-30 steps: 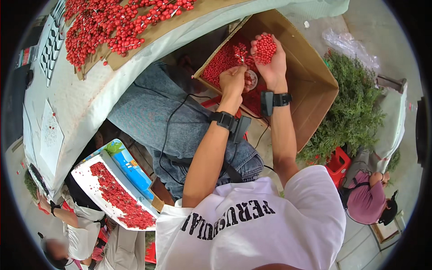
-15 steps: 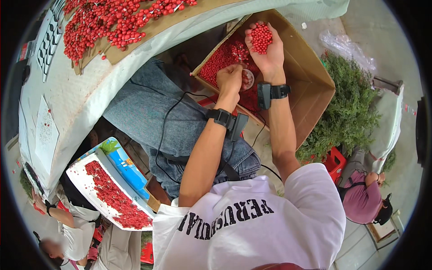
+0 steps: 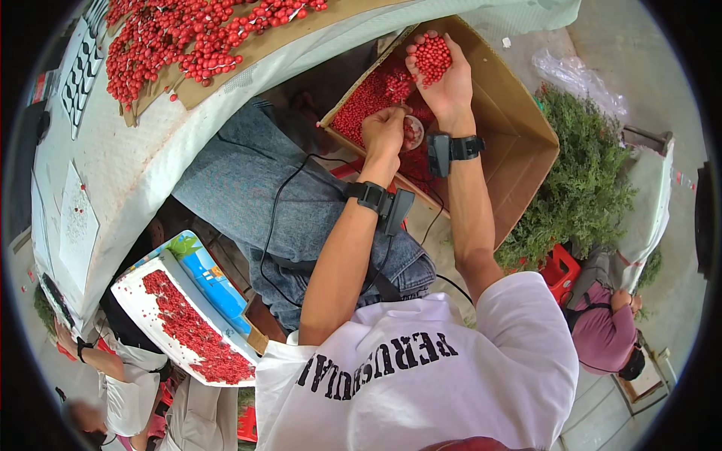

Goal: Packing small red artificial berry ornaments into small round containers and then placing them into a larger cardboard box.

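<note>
My right hand (image 3: 454,94) is palm up with its fingers curled round a heap of small red berries (image 3: 432,60), above a cardboard box. My left hand (image 3: 383,135) is closed, its fingertips pinched together over the box's near left part; what they hold, if anything, is hidden. Right beside those fingers is a small round white cup (image 3: 413,133) with reddish pieces in it. Loose red berries (image 3: 359,105) lie thick in the cardboard box (image 3: 519,161), and a glossy red clump (image 3: 397,84) shows between my hands.
Red berry sprays (image 3: 188,45) lie on cardboard on the covered table (image 3: 162,139) at left. A white foam tray (image 3: 218,342) of red pieces stands lower left. Green foliage (image 3: 583,173) borders the box. A cable (image 3: 272,225) crosses my lap. Co-workers (image 3: 605,323) sit at both sides.
My right hand has shifted slightly up and left with the berries, its wrist turning a little. My left hand stays nearly still. The person at right has leaned lower.
</note>
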### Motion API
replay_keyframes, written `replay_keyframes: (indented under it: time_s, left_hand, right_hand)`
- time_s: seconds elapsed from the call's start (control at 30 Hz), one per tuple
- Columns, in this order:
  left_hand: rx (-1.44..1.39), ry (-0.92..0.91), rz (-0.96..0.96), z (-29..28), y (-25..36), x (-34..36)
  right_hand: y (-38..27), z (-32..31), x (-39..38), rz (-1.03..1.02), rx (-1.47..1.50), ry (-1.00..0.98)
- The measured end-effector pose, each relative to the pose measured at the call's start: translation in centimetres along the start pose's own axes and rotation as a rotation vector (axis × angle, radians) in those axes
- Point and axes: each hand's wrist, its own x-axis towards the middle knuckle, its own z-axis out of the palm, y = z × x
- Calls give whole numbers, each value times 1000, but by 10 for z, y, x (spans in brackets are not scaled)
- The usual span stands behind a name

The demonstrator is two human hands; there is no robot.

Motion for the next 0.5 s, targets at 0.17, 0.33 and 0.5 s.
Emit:
replay_keyframes:
  time_s: [0.17, 0.33, 0.5]
  left_hand:
    - [-1, -3, -6, 0, 0, 0]
    - [10, -12, -17, 1, 3, -2]
    - [38, -27, -52, -2, 1, 0]
  right_hand:
    - [-6, -3, 8, -38, -64, 24]
    - [-2, -6, 2, -39, -96, -67]
    - [0, -2, 1, -56, -140, -61]
